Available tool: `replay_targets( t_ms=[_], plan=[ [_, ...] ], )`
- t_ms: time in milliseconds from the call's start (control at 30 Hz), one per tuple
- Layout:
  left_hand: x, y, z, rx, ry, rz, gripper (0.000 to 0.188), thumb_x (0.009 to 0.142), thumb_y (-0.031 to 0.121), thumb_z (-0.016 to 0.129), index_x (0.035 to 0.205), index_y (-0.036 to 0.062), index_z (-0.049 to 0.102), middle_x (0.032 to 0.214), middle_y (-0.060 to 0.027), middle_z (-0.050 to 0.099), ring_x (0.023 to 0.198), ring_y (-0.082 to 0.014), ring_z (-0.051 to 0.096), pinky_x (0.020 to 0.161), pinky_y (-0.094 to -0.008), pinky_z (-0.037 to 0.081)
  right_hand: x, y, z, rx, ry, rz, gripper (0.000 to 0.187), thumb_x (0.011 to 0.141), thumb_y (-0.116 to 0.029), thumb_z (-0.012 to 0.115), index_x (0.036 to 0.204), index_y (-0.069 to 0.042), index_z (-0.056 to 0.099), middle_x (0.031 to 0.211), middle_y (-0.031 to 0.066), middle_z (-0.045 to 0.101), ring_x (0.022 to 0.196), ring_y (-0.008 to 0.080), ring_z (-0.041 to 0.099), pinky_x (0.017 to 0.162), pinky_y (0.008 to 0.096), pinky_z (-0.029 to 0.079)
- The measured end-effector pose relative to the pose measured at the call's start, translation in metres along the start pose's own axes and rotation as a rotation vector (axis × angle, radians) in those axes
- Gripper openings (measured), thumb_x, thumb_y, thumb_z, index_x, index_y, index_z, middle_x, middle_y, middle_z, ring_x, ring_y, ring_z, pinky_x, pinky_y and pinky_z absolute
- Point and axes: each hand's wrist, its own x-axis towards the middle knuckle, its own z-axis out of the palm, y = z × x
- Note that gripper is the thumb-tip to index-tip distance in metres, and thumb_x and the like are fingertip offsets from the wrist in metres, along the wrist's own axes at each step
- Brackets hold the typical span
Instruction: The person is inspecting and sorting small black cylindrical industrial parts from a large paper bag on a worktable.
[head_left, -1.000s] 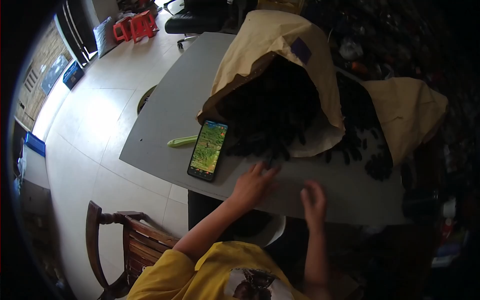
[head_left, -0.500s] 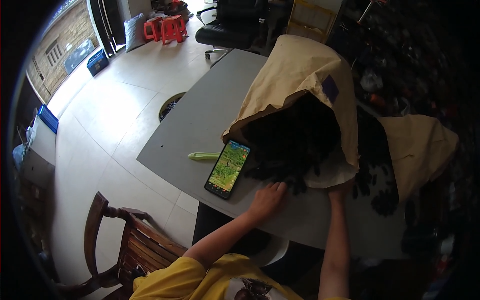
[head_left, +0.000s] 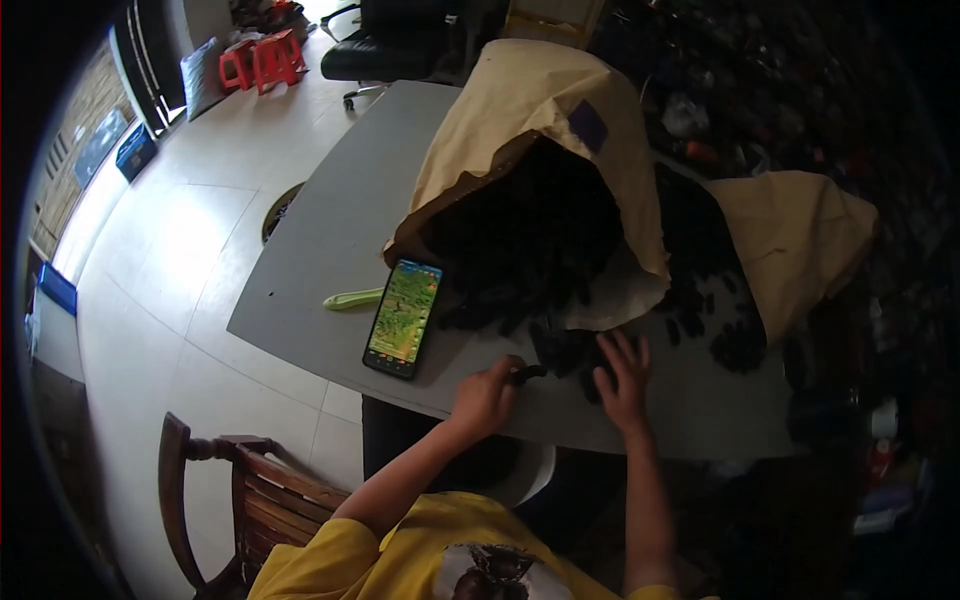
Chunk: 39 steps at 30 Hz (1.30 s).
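A large brown paper sack [head_left: 540,90] lies on the grey table with its mouth toward me. Small dark, stubby pieces [head_left: 500,305] spill from it; their kind is too dark to make out. At the table's near edge, my left hand [head_left: 485,398] pinches one black piece [head_left: 527,374] that sticks out past its fingertips. To its right, my right hand [head_left: 626,382] has its fingers spread, touching or just over a few loose pieces below the sack's lip. A lit phone [head_left: 403,318] lies left of the pile, beside a light green handle-like tool [head_left: 350,300], partly hidden by the phone.
More dark pieces [head_left: 735,345] lie at the right by a second brown paper bag [head_left: 800,225]. Below the table's near edge shows a white rim [head_left: 540,475]. A wooden chair [head_left: 285,490] stands at lower left, a black office chair [head_left: 390,55] and red stools [head_left: 275,60] farther back.
My right hand has come out from under the sack's lip and opened over the loose pieces. My left hand has drawn back and now pinches a black piece. The whole view has shifted.
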Motion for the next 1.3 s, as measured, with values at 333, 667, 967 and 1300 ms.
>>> replay_targets(
  t_ms=[333,667,967,1300],
  plan=[
    [-0.022,0.005,-0.006,-0.395,-0.013,-0.207,0.022,0.087,0.010,0.037,0.105,0.0037,0.049,0.070,-0.0078,0.050,0.062,-0.0149,0.045,0.060,-0.0276,0.038,-0.038,-0.056,-0.006,-0.137,0.103,0.202,0.021,0.069,-0.009,0.070,0.084,-0.004,0.057,0.099,0.0093,0.051,0.092,0.0284,0.048,0.075,0.0415,0.041],
    [-0.029,0.035,-0.003,-0.357,-0.297,-0.179,0.035,0.088,0.016,0.051,0.117,-0.0003,0.044,0.102,-0.0194,0.058,0.096,-0.0280,0.058,0.081,-0.0330,0.044,-0.035,-0.116,-0.011,1.323,0.069,0.565,0.017,0.079,0.000,0.060,0.095,-0.001,0.054,0.087,0.0066,0.060,0.079,0.0160,0.060,0.067,0.0271,0.049],
    [-0.032,0.038,-0.008,-0.391,-0.283,-0.053,0.032,0.087,0.019,0.052,0.110,-0.0011,0.044,0.091,-0.0243,0.057,0.089,-0.0397,0.056,0.073,-0.0392,0.045,-0.034,-0.109,-0.027,0.957,0.098,0.329,0.015,0.078,0.001,0.060,0.093,0.000,0.059,0.097,0.0073,0.055,0.083,0.0127,0.057,0.067,0.0215,0.046],
    [-0.035,0.045,-0.005,-0.484,-0.395,-0.023,0.040,0.086,0.010,0.049,0.123,-0.0009,0.040,0.105,-0.0213,0.054,0.099,-0.0332,0.054,0.083,-0.0341,0.041,-0.038,-0.123,-0.014,1.636,0.272,0.616,0.026,0.079,-0.003,0.059,0.104,0.000,0.052,0.110,0.0133,0.053,0.098,0.0225,0.054,0.091,0.0311,0.039]
  ],
)
